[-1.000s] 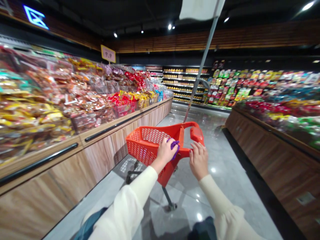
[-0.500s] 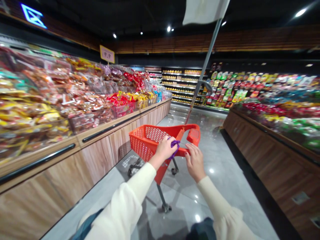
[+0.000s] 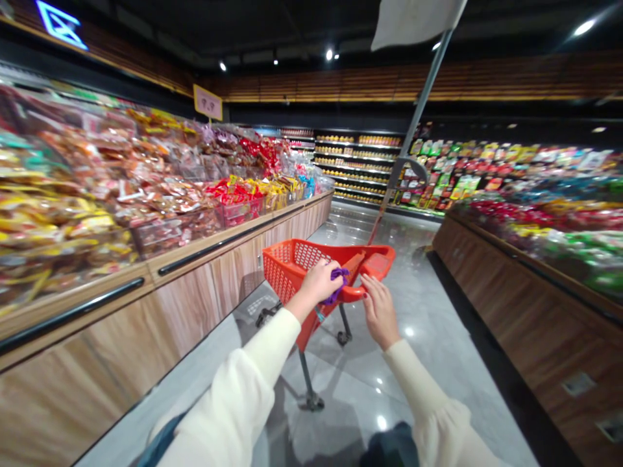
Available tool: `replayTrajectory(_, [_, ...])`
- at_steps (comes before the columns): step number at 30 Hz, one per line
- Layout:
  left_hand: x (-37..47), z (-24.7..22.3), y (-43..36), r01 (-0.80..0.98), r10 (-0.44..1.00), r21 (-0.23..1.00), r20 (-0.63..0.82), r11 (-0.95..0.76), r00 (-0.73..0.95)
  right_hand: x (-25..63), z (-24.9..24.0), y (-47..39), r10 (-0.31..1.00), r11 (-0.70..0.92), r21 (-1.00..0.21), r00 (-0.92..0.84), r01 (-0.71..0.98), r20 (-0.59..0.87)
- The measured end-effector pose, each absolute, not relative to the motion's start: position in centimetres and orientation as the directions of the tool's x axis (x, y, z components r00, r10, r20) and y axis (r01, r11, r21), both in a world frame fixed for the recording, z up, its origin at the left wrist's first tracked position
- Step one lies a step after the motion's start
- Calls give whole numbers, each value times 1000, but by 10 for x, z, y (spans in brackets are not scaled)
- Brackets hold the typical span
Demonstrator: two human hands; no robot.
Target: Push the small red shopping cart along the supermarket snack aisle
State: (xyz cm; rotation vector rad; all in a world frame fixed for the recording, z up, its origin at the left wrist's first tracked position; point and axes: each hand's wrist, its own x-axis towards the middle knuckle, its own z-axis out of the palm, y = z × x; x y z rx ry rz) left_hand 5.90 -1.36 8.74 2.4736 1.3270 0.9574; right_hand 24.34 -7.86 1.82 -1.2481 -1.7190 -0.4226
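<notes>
A small red plastic shopping cart [image 3: 281,275] with a perforated basket and grey legs on casters stands in front of me, turned at an angle. My left hand [image 3: 320,283] is closed around a crumpled purple cloth [image 3: 335,288] and presses it against the cart's handle. At the handle's right corner is my right hand [image 3: 379,308], its fingertips and thumb on the red rim. From the cart's far side rises a grey pole [image 3: 418,110], slanting right, with a white panel [image 3: 416,23] at its top.
Along the left runs a wood-fronted counter [image 3: 189,279] heaped with wrapped snacks and edged with black rails. Another wooden display [image 3: 525,292] flanks the aisle on the right. Stocked shelves [image 3: 357,167] line the back wall. Shiny grey floor [image 3: 413,389] lies between the counters.
The cart has turned slightly, its basket and pole shifting to the right. My left hand and the purple cloth have moved a little left along the handle; my right hand remains at the corner.
</notes>
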Motion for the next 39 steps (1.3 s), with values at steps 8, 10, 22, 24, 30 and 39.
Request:
replayTrajectory(8, [45,95,-4,722,824,421,417,-549,383,232,15,-72,557,447,-254,-45,858,829])
replayTrajectory(10, [45,96,-9,677,781,412,456,-609,425,227,14,-73,561,452,-245,-60,858,826])
replayTrajectory(22, [40,105,-23,768,788,294,460,-569,408,211,17,-80,583,503,-235,-126,832,802])
replayTrajectory(24, [37,108,-26,782,792,270,448,-562,415,215,15,-81,584,515,-234,-138,825,800])
replayTrajectory(30, [35,118,-31,860,855,217,366,-462,367,232,5,-76,535,377,-274,34,885,844])
replayTrajectory(39, [48,115,-52,844,782,160,494,-511,380,243,4,-84,571,392,-206,-62,897,819])
